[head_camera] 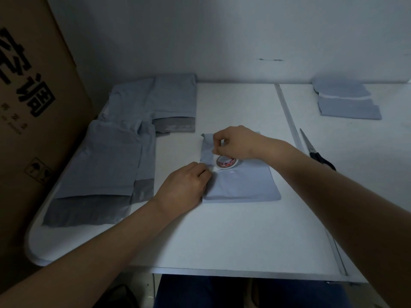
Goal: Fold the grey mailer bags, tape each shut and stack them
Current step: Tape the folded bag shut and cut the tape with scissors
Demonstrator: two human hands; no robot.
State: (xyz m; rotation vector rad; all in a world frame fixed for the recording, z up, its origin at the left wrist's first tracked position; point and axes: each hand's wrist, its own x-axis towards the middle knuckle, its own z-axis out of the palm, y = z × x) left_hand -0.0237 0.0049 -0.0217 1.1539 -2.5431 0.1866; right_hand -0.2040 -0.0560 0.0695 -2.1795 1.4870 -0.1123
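Note:
A folded grey mailer bag (246,185) lies flat in the middle of the white table (222,241). A white roll of tape (226,162) with a red label sits on the bag. My right hand (235,143) is above the roll, its fingers pinching the tape's free end over the bag's upper left part. My left hand (184,185) rests with curled fingers on the bag's left edge, next to the roll. Unfolded grey mailer bags (106,161) lie spread at the table's left. A stack of folded bags (347,101) sits at the far right.
Black-handled scissors (315,152) lie right of the bag, past a seam in the table. A large cardboard box (33,107) stands against the left edge. A wall closes off the back.

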